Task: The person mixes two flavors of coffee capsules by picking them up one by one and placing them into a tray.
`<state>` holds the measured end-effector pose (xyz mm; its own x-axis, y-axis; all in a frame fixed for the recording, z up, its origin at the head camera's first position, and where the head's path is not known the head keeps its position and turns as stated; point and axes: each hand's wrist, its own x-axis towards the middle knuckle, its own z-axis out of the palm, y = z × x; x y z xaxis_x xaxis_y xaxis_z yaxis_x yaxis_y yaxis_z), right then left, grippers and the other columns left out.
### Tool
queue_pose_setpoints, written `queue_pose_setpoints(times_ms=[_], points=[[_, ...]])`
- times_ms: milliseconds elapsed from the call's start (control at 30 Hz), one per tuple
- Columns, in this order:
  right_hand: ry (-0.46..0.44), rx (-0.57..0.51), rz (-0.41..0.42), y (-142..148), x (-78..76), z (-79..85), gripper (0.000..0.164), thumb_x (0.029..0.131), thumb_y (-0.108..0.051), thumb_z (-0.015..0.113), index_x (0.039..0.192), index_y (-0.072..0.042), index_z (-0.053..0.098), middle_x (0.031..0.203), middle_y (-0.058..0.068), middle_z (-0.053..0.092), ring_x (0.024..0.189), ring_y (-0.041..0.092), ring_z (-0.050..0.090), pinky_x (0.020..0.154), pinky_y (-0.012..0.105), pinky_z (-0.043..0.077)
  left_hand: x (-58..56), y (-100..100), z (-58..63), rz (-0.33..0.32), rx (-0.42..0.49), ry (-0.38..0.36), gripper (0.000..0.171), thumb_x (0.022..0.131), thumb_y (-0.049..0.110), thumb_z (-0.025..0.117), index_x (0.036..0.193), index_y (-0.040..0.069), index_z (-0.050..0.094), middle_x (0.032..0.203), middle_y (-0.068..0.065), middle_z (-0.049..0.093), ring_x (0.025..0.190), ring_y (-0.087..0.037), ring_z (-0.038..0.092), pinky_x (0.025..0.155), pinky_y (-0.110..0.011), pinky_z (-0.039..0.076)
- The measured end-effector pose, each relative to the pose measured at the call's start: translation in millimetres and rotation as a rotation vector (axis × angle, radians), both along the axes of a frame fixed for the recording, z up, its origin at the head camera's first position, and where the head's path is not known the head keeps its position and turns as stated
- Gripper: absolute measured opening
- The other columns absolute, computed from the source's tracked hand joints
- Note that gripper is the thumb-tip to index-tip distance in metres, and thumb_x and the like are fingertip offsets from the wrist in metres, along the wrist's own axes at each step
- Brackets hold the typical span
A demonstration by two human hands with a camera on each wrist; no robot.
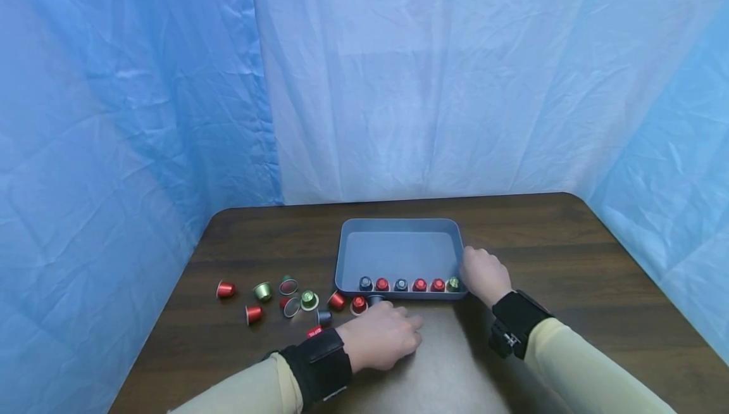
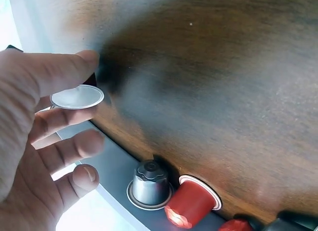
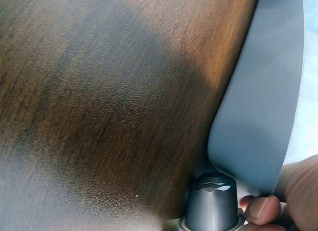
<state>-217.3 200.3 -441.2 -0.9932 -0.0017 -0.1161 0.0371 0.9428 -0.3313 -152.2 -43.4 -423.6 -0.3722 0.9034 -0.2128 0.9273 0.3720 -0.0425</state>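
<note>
My left hand [image 1: 380, 335] is low over the table, in front of the tray. In the left wrist view its thumb and a finger pinch a coffee capsule [image 2: 77, 97], pale foil lid showing and dark body mostly hidden. My right hand [image 1: 484, 275] grips the blue-grey tray [image 1: 404, 243] at its right front corner, the fingertips [image 3: 263, 209] curled at the wall. Right beside those fingertips is a dark coffee capsule [image 3: 212, 201], hidden by the hand in the head view. Along the tray's front wall stands a row of dark, red and green capsules [image 1: 419, 285].
Several loose red, green and dark capsules lie left of the tray, including a red one [image 1: 226, 289] and a green one [image 1: 262, 291]. A grey capsule [image 2: 150, 184] and a red capsule [image 2: 194, 203] are close to the tray's front wall. Blue curtains [image 1: 433, 85] surround the wooden table [image 1: 541, 237].
</note>
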Motion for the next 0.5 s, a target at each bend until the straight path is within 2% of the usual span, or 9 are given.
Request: queue_pose_setpoints(times_ms=[133,267,500], points=[[-0.001,0.002,-0.002,-0.4,-0.2,-0.2,0.025,0.100,-0.012,0.063,0.112,0.009,0.062,0.084,0.015,0.065,0.067,0.023,0.062,0.065,0.039,0.060,1.1,-3.3,3.2,-0.004,0.040,-0.014,0.026,0.095,0.034,0.075,0.120,0.030,0.075,0.121,0.010,0.060,0.099,-0.005,0.059,0.072,-0.015,0.045],[0.002,0.007,-0.006,-1.0,-0.5,-0.9,0.024,0.100,-0.013,0.063,0.112,0.009,0.063,0.085,0.015,0.065,0.067,0.023,0.063,0.065,0.040,0.060,1.6,-6.0,7.3,0.000,0.104,-0.026,0.020,0.095,0.035,0.074,0.114,0.029,0.076,0.104,0.009,0.051,0.088,-0.003,0.052,0.067,-0.012,0.039],[0.005,0.000,0.005,-0.4,0.2,1.2,0.023,0.100,-0.011,0.063,0.109,0.009,0.062,0.081,0.014,0.064,0.066,0.023,0.061,0.063,0.038,0.058,-0.7,-9.7,14.0,0.013,0.176,0.039,0.029,0.090,0.040,0.079,0.116,0.028,0.074,0.098,0.013,0.057,0.089,-0.003,0.055,0.075,-0.013,0.042]])
